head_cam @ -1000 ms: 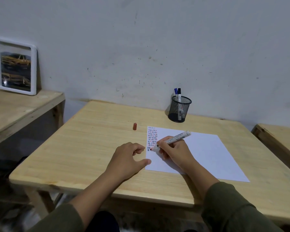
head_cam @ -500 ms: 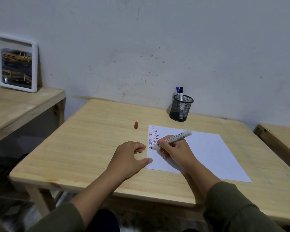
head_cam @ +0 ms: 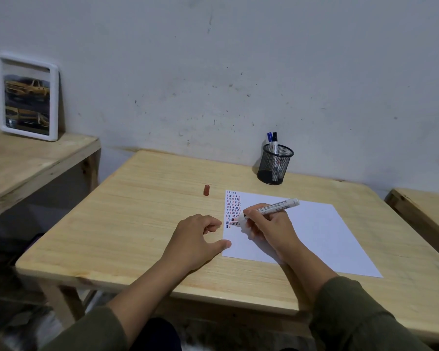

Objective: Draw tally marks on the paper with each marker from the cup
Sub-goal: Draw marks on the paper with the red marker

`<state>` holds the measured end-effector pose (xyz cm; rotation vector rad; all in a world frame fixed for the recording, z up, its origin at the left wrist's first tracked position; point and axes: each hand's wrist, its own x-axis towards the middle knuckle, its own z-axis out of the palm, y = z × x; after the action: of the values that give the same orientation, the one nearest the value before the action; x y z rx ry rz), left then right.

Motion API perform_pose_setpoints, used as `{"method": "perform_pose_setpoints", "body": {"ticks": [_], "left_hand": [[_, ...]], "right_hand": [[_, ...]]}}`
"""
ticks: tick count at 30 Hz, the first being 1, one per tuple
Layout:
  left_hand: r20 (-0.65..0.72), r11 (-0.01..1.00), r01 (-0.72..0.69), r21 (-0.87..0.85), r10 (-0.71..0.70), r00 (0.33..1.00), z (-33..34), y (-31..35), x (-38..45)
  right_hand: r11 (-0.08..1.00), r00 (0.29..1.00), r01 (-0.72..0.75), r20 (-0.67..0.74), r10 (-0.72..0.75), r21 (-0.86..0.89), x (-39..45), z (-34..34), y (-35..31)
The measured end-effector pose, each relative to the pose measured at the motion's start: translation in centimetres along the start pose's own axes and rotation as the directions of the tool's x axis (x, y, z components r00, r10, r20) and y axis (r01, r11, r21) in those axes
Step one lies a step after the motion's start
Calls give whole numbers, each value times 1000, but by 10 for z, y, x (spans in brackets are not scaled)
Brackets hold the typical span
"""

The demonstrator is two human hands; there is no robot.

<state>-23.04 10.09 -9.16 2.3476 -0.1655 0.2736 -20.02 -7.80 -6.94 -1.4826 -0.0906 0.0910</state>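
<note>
right fingers (head_cam: 254, 211) grip the red marker (head_cam: 269, 210), its tip lower down the tally block than a second ago, another row growing; left hand (head_cam: 197, 239) curled empty at the paper (head_cam: 302, 236) edge; cup (head_cam: 275, 163) at 1 o'clock on the counter (head_cam: 137, 224)

i see the white sheet of paper (head_cam: 314, 231) lying flat on the wooden table, with rows of short red, blue and black tally marks (head_cam: 233, 207) packed down its left edge. a white-barrelled marker (head_cam: 270, 209) is tilted over them, uncapped, its tip on the paper at the lowest rows. behind the paper stands a black mesh cup (head_cam: 275, 163), upright, holding a blue-capped marker (head_cam: 270, 138) and a black-capped marker (head_cam: 275, 140). a red cap (head_cam: 206, 190) lies left of the paper.
</note>
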Motion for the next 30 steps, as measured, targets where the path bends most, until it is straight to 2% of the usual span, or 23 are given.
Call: {"method": "perform_pose_setpoints", "body": {"ticks": [7, 15, 19, 23, 27, 30], "left_hand": [[-42, 998, 11, -67, -14, 999, -3, 0, 15], [-48, 992, 118, 50, -116, 992, 2, -5, 67], [1, 982, 138, 128, -140, 990, 11, -16, 89], [-22, 983, 103, 154, -101, 995, 14, -15, 98], [-68, 993, 108, 52, -104, 992, 10, -8, 100], [-152, 980, 119, -158, -143, 978, 6, 2, 98]], "right_hand": [[983, 996, 8, -92, 9, 181, 2, -4, -3], [968, 997, -11, -75, 31, 250, 6, -8, -1], [965, 997, -29, -61, 46, 262, 8, -12, 1], [955, 996, -62, -49, 79, 291, 12, -14, 1], [953, 995, -55, -66, 77, 297, 13, -14, -2], [974, 993, -3, -115, 29, 228, 15, -14, -7]]}}
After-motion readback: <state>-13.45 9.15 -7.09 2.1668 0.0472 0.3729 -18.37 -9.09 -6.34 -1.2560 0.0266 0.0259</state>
